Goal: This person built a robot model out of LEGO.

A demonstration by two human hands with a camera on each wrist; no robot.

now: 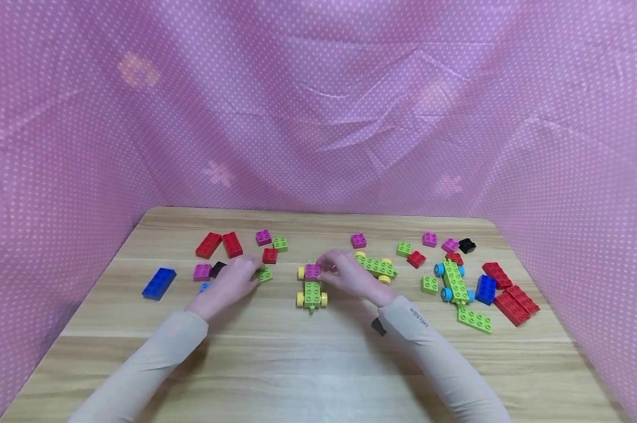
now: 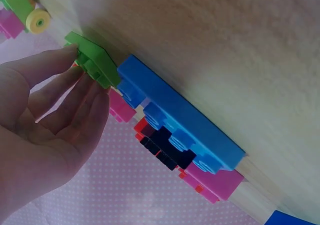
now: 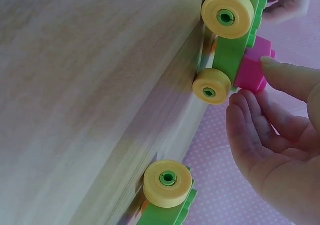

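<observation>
From the head view, the right hand (image 1: pixel 350 275) sits at about 3 o'clock of the green car (image 1: pixel 312 292), its fingertips reaching left onto the pink brick (image 1: pixel 312 271) that sits on the car's far end; the car's long axis runs from 12 to 6 o'clock, toward the person, on the table (image 1: pixel 318 352). The left hand (image 1: pixel 232 281) lies at 9 o'clock of the car, well apart from it, with its fingertips on a small green brick (image 1: pixel 265 274). The right hand is plainly the nearer one to the car. In the left wrist view, thumb and fingers pinch the green brick (image 2: pixel 95 65) at its edge, just beside a blue brick (image 2: pixel 175 117). In the right wrist view, thumb and fingers (image 3: pixel 250 125) close narrowly on the pink brick (image 3: pixel 255 65), which touches the car (image 3: pixel 235 50) above its yellow wheel (image 3: pixel 211 85).
</observation>
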